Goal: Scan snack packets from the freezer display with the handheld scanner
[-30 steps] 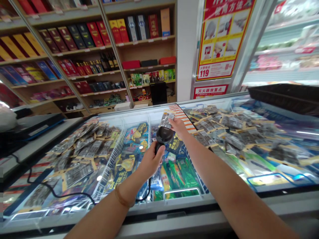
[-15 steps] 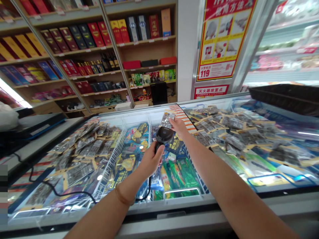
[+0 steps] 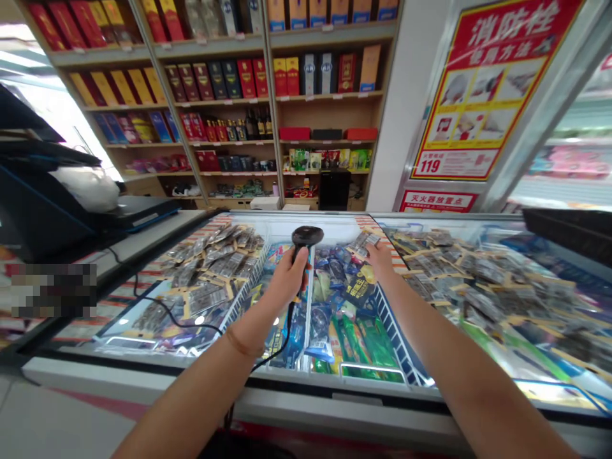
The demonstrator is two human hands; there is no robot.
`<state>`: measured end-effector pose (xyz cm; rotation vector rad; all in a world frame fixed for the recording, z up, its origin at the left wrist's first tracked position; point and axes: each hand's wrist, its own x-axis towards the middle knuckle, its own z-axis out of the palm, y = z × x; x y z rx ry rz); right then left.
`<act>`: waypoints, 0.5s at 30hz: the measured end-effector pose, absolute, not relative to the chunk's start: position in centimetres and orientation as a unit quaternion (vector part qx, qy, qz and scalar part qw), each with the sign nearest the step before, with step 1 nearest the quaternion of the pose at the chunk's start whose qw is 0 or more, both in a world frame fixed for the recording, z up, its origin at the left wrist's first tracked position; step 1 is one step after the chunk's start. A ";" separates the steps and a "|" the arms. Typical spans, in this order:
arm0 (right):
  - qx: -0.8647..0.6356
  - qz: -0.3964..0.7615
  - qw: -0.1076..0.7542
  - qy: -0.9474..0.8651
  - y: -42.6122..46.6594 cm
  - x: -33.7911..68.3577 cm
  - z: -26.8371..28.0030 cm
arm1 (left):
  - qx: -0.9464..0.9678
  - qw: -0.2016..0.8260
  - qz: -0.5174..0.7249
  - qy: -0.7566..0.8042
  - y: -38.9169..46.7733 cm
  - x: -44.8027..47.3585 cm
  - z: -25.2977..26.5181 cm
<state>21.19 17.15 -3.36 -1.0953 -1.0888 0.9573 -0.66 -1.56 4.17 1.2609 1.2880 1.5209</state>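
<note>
My left hand is wrapped round the handle of a black barcode scanner, its head up and its cable running down toward me. Over to the right, my right hand pinches a small clear packet with a printed barcode label. The packet is apart from the scanner, above the freezer's right part. Many similar packets on cards lie in a pile on the left and another pile on the right, on top of the freezer glass.
Beneath my hands, a chest freezer holds wire baskets with green ice-cream wrappers and blue ones. A black tray stands at the right. Boxed goods fill shelves behind. The scanner cable loops across the left side.
The scanner and the packet have moved apart; before, the packet was right behind the scanner head. My right hand has shifted right with the packet. The view has turned left.
</note>
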 end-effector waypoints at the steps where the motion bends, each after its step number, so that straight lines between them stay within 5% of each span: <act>1: -0.480 0.429 0.602 -0.472 16.6 20.6 -3.0 | 0.487 0.368 0.607 0.509 -2.0 -2.1 4.7; 7: -0.434 0.520 0.490 -0.549 12.9 11.2 0.8 | 0.387 0.303 0.682 0.541 -5.1 -11.1 5.3; 15: -0.439 0.371 0.495 -0.652 12.5 -6.4 4.1 | 0.302 0.233 0.725 0.573 -9.6 -19.1 5.4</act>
